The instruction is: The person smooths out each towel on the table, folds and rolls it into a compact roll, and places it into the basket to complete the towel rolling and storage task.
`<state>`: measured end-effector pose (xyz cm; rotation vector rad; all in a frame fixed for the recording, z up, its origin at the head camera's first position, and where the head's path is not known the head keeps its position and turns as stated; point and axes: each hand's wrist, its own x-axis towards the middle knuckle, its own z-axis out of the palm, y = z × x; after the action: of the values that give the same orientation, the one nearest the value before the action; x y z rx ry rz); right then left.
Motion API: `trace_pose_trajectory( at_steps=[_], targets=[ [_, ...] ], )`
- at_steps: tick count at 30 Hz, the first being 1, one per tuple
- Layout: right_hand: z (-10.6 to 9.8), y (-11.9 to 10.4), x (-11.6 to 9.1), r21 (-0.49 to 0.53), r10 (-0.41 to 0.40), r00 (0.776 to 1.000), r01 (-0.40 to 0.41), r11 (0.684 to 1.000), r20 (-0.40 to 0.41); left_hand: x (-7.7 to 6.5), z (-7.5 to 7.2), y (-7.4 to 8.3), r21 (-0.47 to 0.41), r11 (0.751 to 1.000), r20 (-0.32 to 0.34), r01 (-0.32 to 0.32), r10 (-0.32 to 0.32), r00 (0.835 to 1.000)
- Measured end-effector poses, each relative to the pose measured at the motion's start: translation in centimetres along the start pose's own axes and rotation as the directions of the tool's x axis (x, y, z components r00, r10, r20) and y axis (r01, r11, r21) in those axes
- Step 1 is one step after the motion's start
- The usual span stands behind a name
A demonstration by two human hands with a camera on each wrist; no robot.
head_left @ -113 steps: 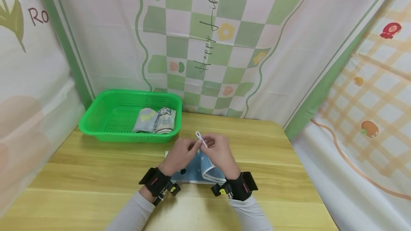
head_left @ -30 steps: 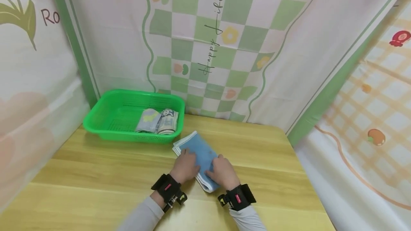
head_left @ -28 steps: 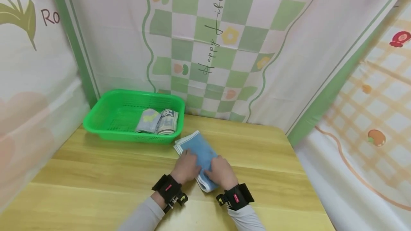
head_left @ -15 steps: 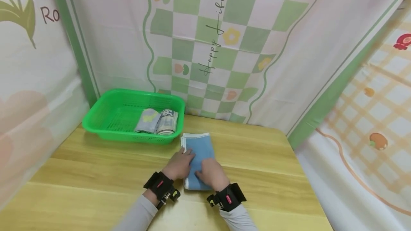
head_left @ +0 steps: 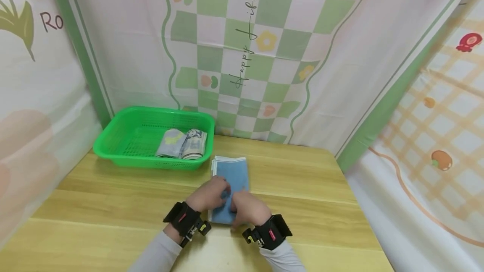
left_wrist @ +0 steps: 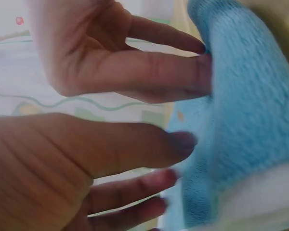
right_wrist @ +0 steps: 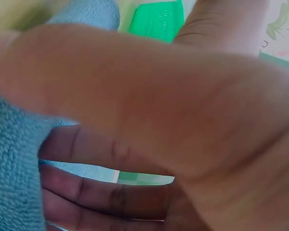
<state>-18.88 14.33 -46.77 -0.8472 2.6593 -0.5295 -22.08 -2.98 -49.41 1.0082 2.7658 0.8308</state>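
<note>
A folded blue towel with white edging lies lengthwise on the table, its terry pile close up in both wrist views. Over its left side is my left hand, thumb and fingers apart, with the fingertips at the cloth. My right hand is at the towel's near right end. Its thumb reaches past the near edge and its fingers bear on the cloth, pinching the end; in the right wrist view the thumb lies across the towel. Part of the near end is hidden behind the right hand.
A green plastic basket stands at the back left, close to the towel's far end. Two rolled or folded cloths, one grey with yellow and one pale patterned, sit in its right side. Printed curtains surround the wooden table.
The towel was opened out with an edge lifted in both hands; later it lies folded narrow, turned from slanting to straight. Since then, my right hand has shifted to its near end.
</note>
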Motion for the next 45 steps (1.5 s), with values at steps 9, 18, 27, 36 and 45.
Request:
trace_pose_trajectory(
  at_steps=[9,18,27,36,45],
  targets=[
    [1.2,-0.2,0.5,-0.252,-0.071,0.985,0.029,0.967,-0.158,0.0,-0.1,0.4,-0.094,0.995,0.077,0.031,-0.024,0.997],
    [1.9,1.0,1.5,-0.026,0.015,0.998,-0.016,1.0,-0.057,-0.4,-0.7,1.0,-0.075,0.997,0.091,0.019,-0.012,0.996],
    [1.9,2.1,2.3,-0.015,0.042,0.999,-0.042,0.999,0.018,-0.4,-1.1,0.5,-0.073,0.997,0.107,-0.022,0.03,0.994],
    [0.7,1.5,1.5,-0.111,-0.035,0.987,0.018,0.994,-0.154,-0.2,-0.3,-0.5,-0.052,0.998,0.095,0.048,-0.043,0.995],
    [2.0,-0.5,1.0,-0.509,-0.12,0.951,-0.044,0.859,-0.284,-0.1,-0.4,-1.2,-0.112,0.991,0.072,0.069,-0.061,0.996]
  ],
)
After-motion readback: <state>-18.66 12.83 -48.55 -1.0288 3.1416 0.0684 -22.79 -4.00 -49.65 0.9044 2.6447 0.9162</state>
